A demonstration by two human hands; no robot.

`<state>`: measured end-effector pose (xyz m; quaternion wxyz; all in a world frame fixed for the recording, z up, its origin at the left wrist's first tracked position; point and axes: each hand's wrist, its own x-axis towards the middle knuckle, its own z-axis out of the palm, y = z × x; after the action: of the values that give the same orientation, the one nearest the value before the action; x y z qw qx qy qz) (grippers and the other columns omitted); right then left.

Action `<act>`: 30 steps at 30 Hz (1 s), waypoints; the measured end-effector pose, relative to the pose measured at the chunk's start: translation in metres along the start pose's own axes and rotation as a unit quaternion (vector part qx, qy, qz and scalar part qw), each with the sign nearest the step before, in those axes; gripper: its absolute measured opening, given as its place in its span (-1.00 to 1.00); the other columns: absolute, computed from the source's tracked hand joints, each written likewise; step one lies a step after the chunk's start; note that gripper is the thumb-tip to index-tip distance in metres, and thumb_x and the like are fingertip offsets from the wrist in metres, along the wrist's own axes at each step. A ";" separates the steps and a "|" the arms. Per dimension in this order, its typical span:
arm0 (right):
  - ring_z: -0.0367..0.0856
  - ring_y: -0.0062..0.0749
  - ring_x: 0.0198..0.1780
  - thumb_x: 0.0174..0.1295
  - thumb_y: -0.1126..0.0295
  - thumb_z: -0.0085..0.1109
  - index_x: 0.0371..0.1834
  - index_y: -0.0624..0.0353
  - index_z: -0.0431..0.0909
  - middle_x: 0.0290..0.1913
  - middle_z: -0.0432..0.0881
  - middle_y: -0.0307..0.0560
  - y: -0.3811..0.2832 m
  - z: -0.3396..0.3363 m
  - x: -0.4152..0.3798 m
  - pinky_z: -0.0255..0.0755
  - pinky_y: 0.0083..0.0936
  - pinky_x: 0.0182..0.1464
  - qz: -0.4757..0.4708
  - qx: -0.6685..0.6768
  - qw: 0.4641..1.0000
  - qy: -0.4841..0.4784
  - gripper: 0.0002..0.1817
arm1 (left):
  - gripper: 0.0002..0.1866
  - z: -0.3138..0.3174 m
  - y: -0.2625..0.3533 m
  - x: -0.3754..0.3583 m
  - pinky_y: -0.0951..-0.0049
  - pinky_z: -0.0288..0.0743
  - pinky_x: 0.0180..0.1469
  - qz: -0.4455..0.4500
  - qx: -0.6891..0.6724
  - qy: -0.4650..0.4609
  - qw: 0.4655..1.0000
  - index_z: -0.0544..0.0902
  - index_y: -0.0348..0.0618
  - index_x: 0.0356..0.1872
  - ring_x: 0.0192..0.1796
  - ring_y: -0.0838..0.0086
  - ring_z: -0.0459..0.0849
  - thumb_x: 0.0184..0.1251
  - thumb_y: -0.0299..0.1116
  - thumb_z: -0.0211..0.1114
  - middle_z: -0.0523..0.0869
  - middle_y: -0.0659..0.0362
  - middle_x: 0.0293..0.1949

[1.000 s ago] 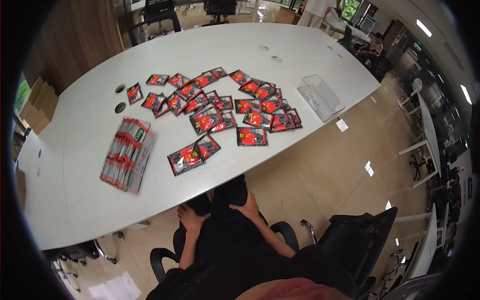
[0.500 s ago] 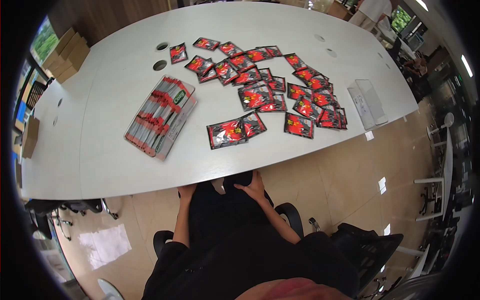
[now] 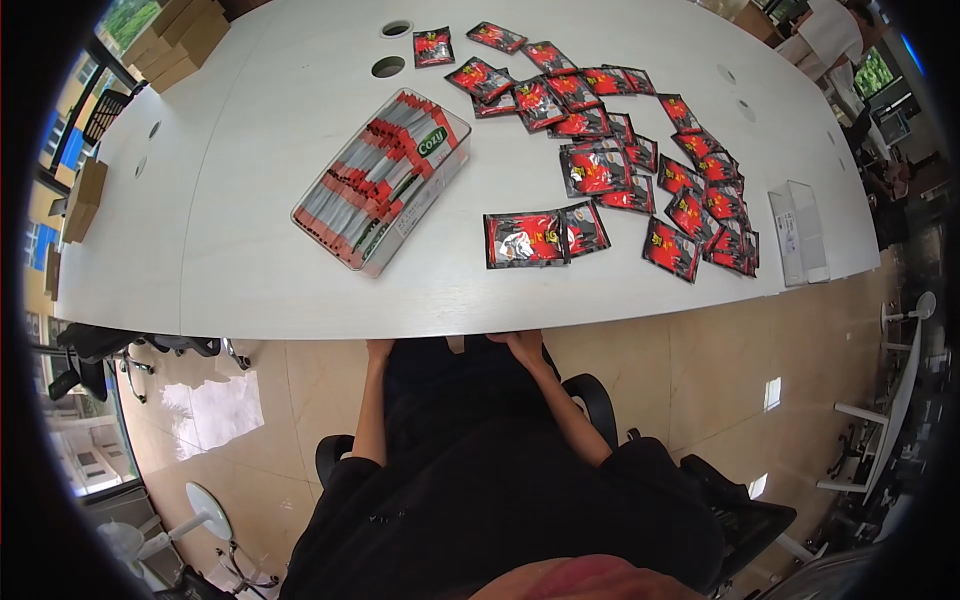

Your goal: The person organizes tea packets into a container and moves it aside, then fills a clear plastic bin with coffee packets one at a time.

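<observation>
My left hand [image 3: 379, 349] rests by my left leg at the table's front edge, its fingers hidden under the tabletop. My right hand [image 3: 526, 346] lies on my right leg with the thumb stretched inward; the other fingers are mostly covered by the table. No object shows in the visible part of either hand. On the table above them, a clear plastic box [image 3: 425, 215] labelled "Cozy" is filled with red and grey packets [image 3: 365, 170]. Right of it lie a few overlapping red and black sachets [image 3: 525, 240], with many more sachets [image 3: 600, 170] scattered behind.
An unfilled-looking clear plastic container [image 3: 800, 235] stands near the right end of the white table [image 3: 250, 290]. Two cable holes [image 3: 388, 67] pierce the tabletop. Cardboard boxes [image 3: 180, 45] sit at the far left. A black chair [image 3: 740, 510] stands behind on my right.
The camera view has shifted, so the table items appear farther right and higher. More of both hands is now hidden by the table edge. Nothing on the table has visibly moved.
</observation>
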<state>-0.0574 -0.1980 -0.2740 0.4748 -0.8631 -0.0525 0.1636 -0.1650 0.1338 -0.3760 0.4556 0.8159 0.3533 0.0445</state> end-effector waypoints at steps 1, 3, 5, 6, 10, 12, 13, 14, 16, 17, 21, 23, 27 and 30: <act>0.63 0.10 0.21 -0.18 0.14 0.68 0.07 0.21 0.71 0.07 0.75 0.12 0.001 -0.004 0.000 0.43 -0.13 0.25 0.009 0.000 1.000 0.003 -0.31 | -0.42 0.005 -0.005 0.002 0.12 0.49 0.35 0.042 0.041 0.007 0.998 0.63 -0.14 0.33 0.36 0.00 0.60 0.39 -0.05 0.42 0.69 -0.07 0.29; 0.63 0.12 0.20 -0.20 0.18 0.67 0.07 0.24 0.70 0.07 0.75 0.13 0.007 -0.013 -0.001 0.42 -0.14 0.25 0.032 0.019 0.999 -0.027 -0.31 | -0.42 0.011 -0.010 -0.004 0.12 0.49 0.35 0.046 0.049 -0.015 0.998 0.63 -0.14 0.33 0.36 0.00 0.60 0.39 -0.05 0.42 0.69 -0.08 0.28; 0.61 0.13 0.22 -0.23 0.20 0.68 0.09 0.26 0.69 0.09 0.73 0.15 0.026 -0.013 -0.005 0.42 -0.15 0.26 0.073 0.036 0.996 -0.039 -0.28 | -0.42 0.023 0.002 -0.001 0.11 0.49 0.35 0.058 0.057 -0.034 0.996 0.63 -0.16 0.32 0.36 0.00 0.60 0.38 -0.06 0.43 0.69 -0.08 0.28; 0.58 0.15 0.24 -0.23 0.23 0.69 0.11 0.30 0.65 0.12 0.69 0.19 0.032 -0.014 -0.005 0.41 -0.15 0.27 0.058 0.055 0.997 -0.006 -0.25 | -0.41 0.026 0.001 -0.008 0.11 0.49 0.35 0.068 0.058 -0.039 0.995 0.63 -0.17 0.32 0.35 0.00 0.60 0.38 -0.06 0.43 0.69 -0.09 0.28; 0.44 0.26 0.35 -0.22 0.28 0.71 0.39 0.43 0.36 0.31 0.46 0.40 0.049 -0.024 -0.013 0.37 -0.10 0.36 0.012 0.059 0.997 0.049 0.04 | -0.40 0.043 0.018 -0.009 0.10 0.49 0.35 0.115 0.058 -0.049 0.991 0.62 -0.20 0.32 0.34 -0.01 0.60 0.37 -0.07 0.45 0.69 -0.10 0.26; 0.41 0.31 0.36 -0.23 0.28 0.73 0.48 0.43 0.25 0.34 0.40 0.44 0.058 -0.029 -0.012 0.36 -0.08 0.39 -0.008 0.053 0.995 0.080 0.15 | -0.40 0.058 0.040 0.007 0.10 0.49 0.35 0.145 0.058 -0.059 0.986 0.62 -0.21 0.32 0.33 -0.01 0.61 0.36 -0.07 0.45 0.69 -0.11 0.26; 0.39 0.34 0.37 -0.24 0.29 0.74 0.54 0.40 0.15 0.36 0.36 0.46 0.063 -0.031 -0.015 0.35 -0.05 0.40 0.008 0.035 0.995 0.097 0.23 | -0.39 0.064 0.050 0.013 0.10 0.48 0.35 0.160 0.061 -0.068 0.983 0.62 -0.22 0.32 0.33 -0.01 0.61 0.36 -0.07 0.46 0.69 -0.12 0.25; 0.37 0.37 0.38 -0.26 0.29 0.76 0.61 0.36 0.05 0.38 0.31 0.47 0.063 -0.033 -0.021 0.35 -0.03 0.41 0.027 0.019 0.993 0.114 0.33 | -0.39 0.068 0.051 0.015 0.10 0.48 0.35 0.175 0.065 -0.078 0.979 0.62 -0.22 0.32 0.33 -0.01 0.61 0.36 -0.07 0.46 0.69 -0.12 0.25; 0.37 0.38 0.38 -0.27 0.29 0.77 0.63 0.35 0.02 0.38 0.31 0.47 0.065 -0.041 -0.028 0.35 -0.01 0.41 0.045 0.042 0.990 0.127 0.36 | -0.39 0.074 0.056 0.012 0.09 0.48 0.35 0.200 0.073 -0.102 0.972 0.62 -0.24 0.31 0.32 -0.01 0.61 0.35 -0.08 0.47 0.69 -0.13 0.25; 0.37 0.38 0.38 -0.28 0.30 0.77 0.65 0.34 -0.02 0.39 0.30 0.47 0.065 -0.047 -0.030 0.35 0.00 0.41 0.055 0.061 0.988 0.131 0.40 | -0.38 0.076 0.058 0.008 0.09 0.48 0.35 0.212 0.076 -0.114 0.968 0.62 -0.25 0.31 0.32 -0.01 0.61 0.35 -0.08 0.47 0.69 -0.13 0.24; 0.38 0.31 0.41 -0.32 0.28 0.79 0.69 0.19 -0.03 0.41 0.30 0.38 0.065 -0.063 -0.047 0.34 -0.01 0.43 0.064 0.080 0.979 0.175 0.44 | -0.37 0.096 0.081 0.006 0.08 0.48 0.35 0.255 0.081 -0.142 0.953 0.61 -0.28 0.31 0.30 -0.02 0.62 0.34 -0.08 0.49 0.70 -0.15 0.23; 0.37 0.29 0.42 -0.32 0.27 0.78 0.70 0.14 -0.02 0.42 0.30 0.35 0.071 -0.069 -0.055 0.32 0.01 0.45 0.071 0.097 0.974 0.190 0.44 | -0.36 0.106 0.094 0.006 0.08 0.48 0.35 0.276 0.082 -0.152 0.945 0.61 -0.29 0.31 0.30 -0.02 0.62 0.34 -0.09 0.49 0.70 -0.16 0.22; 0.35 0.17 0.44 -0.29 0.40 0.77 0.69 0.24 -0.02 0.38 0.31 0.31 0.073 -0.083 -0.072 0.26 -0.15 0.50 0.108 0.129 0.959 0.226 0.41 | -0.27 0.111 0.142 -0.006 0.07 0.46 0.37 0.283 0.098 -0.184 0.936 0.61 -0.31 0.30 0.30 -0.05 0.61 0.24 0.02 0.54 0.69 -0.18 0.21; 0.34 0.18 0.45 -0.28 0.39 0.77 0.70 0.21 -0.05 0.40 0.28 0.32 0.080 -0.089 -0.084 0.24 -0.15 0.51 0.122 0.134 0.951 0.250 0.43 | -0.09 0.105 0.210 -0.050 0.05 0.40 0.42 0.255 0.153 -0.177 0.938 0.57 -0.33 0.32 0.35 -0.10 0.56 0.12 0.21 0.57 0.64 -0.22 0.26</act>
<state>-0.1116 -0.3337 -0.2771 0.5604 -0.8047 0.1959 0.0052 -0.0486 -0.0425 -0.2613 0.3535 0.9332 0.0502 -0.0404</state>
